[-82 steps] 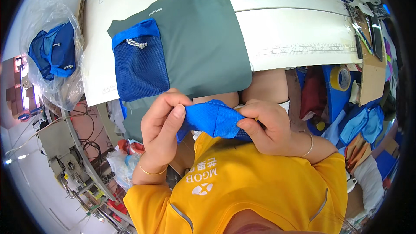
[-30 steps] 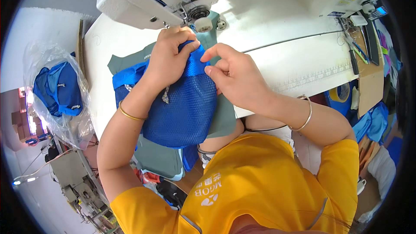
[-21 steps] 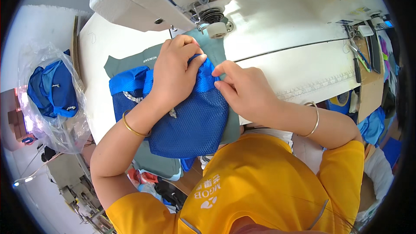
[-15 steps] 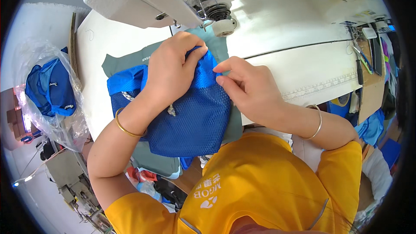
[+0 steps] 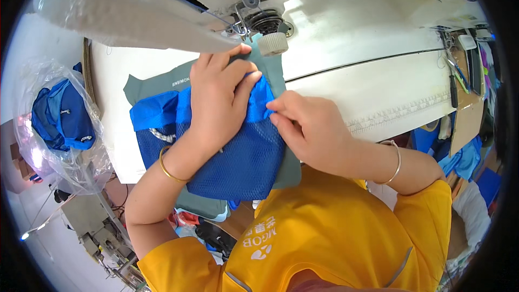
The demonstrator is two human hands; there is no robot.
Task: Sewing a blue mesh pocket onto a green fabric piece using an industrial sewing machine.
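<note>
A blue mesh drawstring pouch (image 5: pixel 238 165) with a shiny blue top band lies over a grey-green fabric piece (image 5: pixel 154 82). Thumb and forefinger of my left hand (image 5: pixel 216 94) grip the band's upper edge, while its other fingers reach onto the grey-green fabric below the sewing machine head (image 5: pixel 135 16). At the band's right end, my right hand (image 5: pixel 316 130) pinches the edge between thumb and forefinger. A white cord (image 5: pixel 161 135) shows at the pouch's left part. The needle area is hidden behind the machine head.
A clear plastic bag (image 5: pixel 38 151) with blue pouches hangs at the left. The white machine table (image 5: pixel 378 89) carries a printed ruler. Scissors (image 5: pixel 450 60) and other tools lie at the right edge. A white knob (image 5: pixel 273 44) juts from the machine.
My left hand's fingers have spread up toward the machine head, and the pouch's top edge has shifted slightly down. My right hand has moved a little down, still at the band's edge.
</note>
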